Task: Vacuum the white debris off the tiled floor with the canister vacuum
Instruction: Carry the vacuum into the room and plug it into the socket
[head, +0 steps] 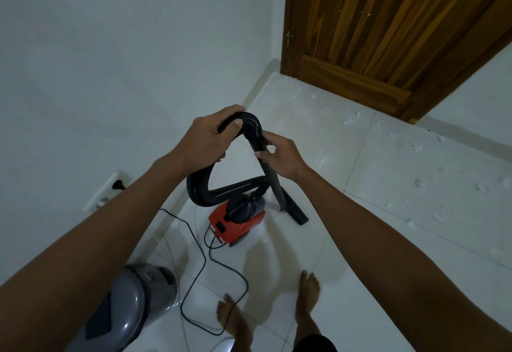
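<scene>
A small red and black canister vacuum [240,224] stands on the white tiled floor [360,268] near the wall. Its black ribbed hose [202,194] loops up from the body to chest height. My left hand [213,137] grips the hose at the top of its bend. My right hand [279,155] holds the black wand [273,180] just below the bend. The wand slants down to a black floor nozzle [296,212] resting on the tile right of the vacuum. White debris [350,120] lies scattered over the tiles to the right and near the door.
A wooden door [388,33] closes the far right corner. The vacuum's black cord [199,274] curls across the floor by my bare feet [307,293] toward a wall socket [116,185]. A grey appliance [133,310] stands at lower left.
</scene>
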